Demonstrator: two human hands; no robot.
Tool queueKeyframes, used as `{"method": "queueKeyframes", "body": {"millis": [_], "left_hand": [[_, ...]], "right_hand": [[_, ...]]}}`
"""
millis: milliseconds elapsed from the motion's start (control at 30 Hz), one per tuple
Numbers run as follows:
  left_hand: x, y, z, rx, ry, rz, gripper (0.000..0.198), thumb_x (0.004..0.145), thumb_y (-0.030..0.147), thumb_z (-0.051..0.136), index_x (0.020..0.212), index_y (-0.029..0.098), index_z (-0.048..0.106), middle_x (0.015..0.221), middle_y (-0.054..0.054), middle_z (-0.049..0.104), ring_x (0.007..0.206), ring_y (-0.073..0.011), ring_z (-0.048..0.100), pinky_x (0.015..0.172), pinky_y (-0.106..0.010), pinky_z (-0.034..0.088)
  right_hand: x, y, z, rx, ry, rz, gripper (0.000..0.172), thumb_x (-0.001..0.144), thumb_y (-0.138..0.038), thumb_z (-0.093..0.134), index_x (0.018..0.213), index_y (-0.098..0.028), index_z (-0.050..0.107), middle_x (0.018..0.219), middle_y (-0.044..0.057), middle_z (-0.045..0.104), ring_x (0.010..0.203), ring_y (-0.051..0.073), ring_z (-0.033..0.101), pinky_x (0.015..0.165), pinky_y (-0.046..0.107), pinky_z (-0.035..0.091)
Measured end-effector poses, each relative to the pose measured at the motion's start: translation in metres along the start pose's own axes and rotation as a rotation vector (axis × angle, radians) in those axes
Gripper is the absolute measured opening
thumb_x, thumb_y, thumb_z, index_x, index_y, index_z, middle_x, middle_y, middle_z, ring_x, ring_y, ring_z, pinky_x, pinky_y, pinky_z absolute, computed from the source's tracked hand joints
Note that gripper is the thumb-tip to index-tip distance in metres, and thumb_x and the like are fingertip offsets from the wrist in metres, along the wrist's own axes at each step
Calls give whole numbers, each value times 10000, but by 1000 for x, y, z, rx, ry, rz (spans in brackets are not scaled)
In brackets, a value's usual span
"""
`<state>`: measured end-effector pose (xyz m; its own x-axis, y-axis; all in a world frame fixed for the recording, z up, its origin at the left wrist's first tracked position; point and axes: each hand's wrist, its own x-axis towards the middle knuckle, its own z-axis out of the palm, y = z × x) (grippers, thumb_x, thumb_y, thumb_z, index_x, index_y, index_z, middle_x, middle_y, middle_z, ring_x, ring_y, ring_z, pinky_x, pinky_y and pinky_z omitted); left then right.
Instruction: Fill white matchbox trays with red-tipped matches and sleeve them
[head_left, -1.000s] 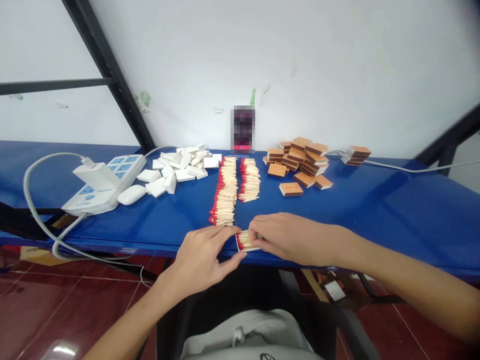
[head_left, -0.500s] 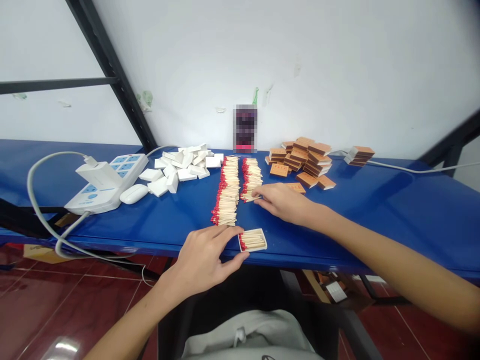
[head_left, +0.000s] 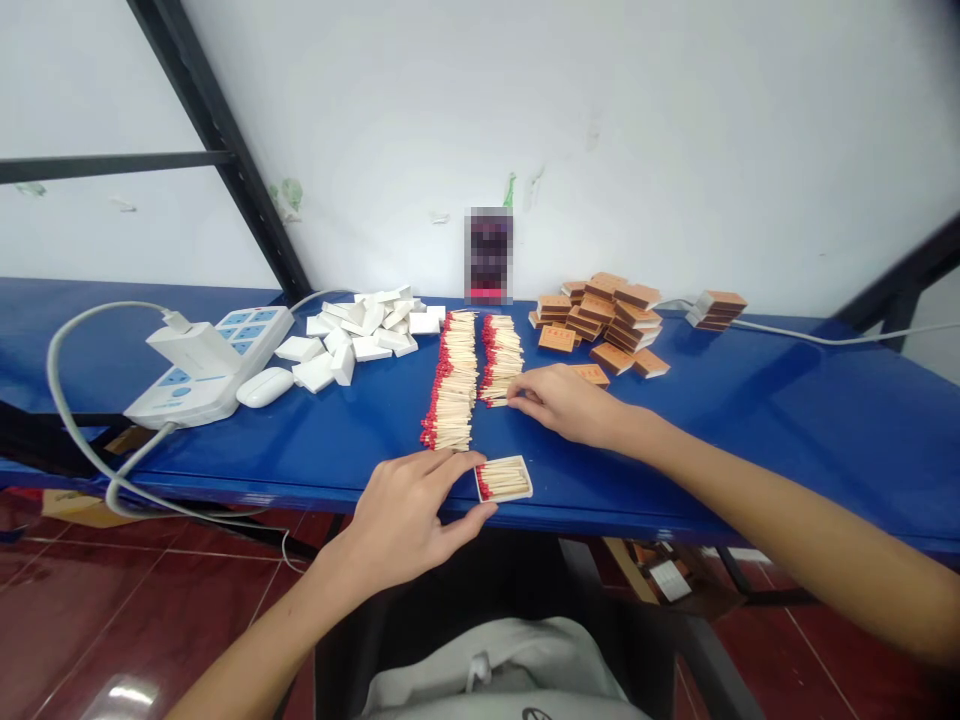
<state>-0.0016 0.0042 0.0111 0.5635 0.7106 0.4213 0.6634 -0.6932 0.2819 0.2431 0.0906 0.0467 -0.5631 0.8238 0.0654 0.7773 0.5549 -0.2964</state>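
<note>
A small white matchbox tray [head_left: 504, 480] partly filled with red-tipped matches lies at the near edge of the blue table [head_left: 750, 420]. My left hand [head_left: 409, 515] grips the tray's left end between thumb and fingers. My right hand [head_left: 559, 400] is stretched forward with its fingertips pinched at the near end of the shorter right row of matches [head_left: 500, 358]. A longer row of matches [head_left: 452, 382] lies just to its left.
A heap of white inner trays [head_left: 360, 335] sits at the back left, beside a white earbud case [head_left: 262, 387] and a power strip [head_left: 210, 365] with a cable. Brown matchbox sleeves [head_left: 604, 320] are piled at the back right, a small stack [head_left: 716, 308] further right.
My right hand left the tray at the table edge and reached forward to the right row of matches, where its fingers have closed. My left hand stayed on the tray.
</note>
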Motion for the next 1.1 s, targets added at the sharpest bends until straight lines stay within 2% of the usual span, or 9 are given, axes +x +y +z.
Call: {"method": "queueKeyframes", "body": {"millis": [133,267,433,567,767,867,967,1100], "left_hand": [[1,1,0,-2,4,2,315,925,408,602,1160,204,653,729,3,652,592,-159,610,617,-282,482],[2,1,-1,3,-5,8,329,928,418,598,1170,201,651,720,3,646,597,-160,608,625,-282,486],[1,1,-1,10,-9,5,336,937,430,584,1168,197,654,726,-2,651,613,-157,616,640,-276,495],[1,0,0,11,-9,6,343,936,435,582,1172,196,652,742,-6,660,640,-160,629,649,-272,502],[1,1,-1,10,-5,-2,333,927,421,596,1167,197,654,731,-4,653,622,-161,622,635,-275,494],[1,1,-2,6,-11,2,335,920,419,605,1166,197,655,726,-1,650,620,-166,618,636,-281,489],[1,2,-2,1,-24,0,340,917,423,608,1166,195,655,745,-4,659,634,-167,621,647,-283,488],[2,1,-2,-3,-24,0,345,923,427,599,1169,192,654,771,-8,665,643,-164,623,643,-282,488]], "right_hand": [[-7,-4,-7,53,-81,37,165,965,-251,520,899,-174,649,737,14,634,632,134,514,628,262,328],[-19,-6,-12,54,-177,4,174,972,-295,492,947,-189,628,742,10,633,607,132,508,615,268,324],[-30,-12,-11,-50,-211,-52,154,970,-276,472,934,-172,581,863,64,663,706,167,575,622,274,351],[-28,-19,-15,-99,-234,-77,151,984,-256,451,916,-167,554,898,84,662,729,177,589,644,281,377],[-26,-29,-32,17,-229,-123,163,990,-285,446,934,-184,560,891,68,657,728,171,567,628,281,369],[-36,-41,-36,68,-286,-170,181,992,-306,442,917,-200,569,894,48,658,744,166,564,640,278,374],[-46,-51,-34,78,-364,-188,198,997,-307,425,917,-201,572,906,44,655,787,175,576,670,286,388],[-47,-55,-27,92,-369,-183,231,1012,-321,399,931,-203,580,911,43,655,835,189,581,690,295,397]]}}
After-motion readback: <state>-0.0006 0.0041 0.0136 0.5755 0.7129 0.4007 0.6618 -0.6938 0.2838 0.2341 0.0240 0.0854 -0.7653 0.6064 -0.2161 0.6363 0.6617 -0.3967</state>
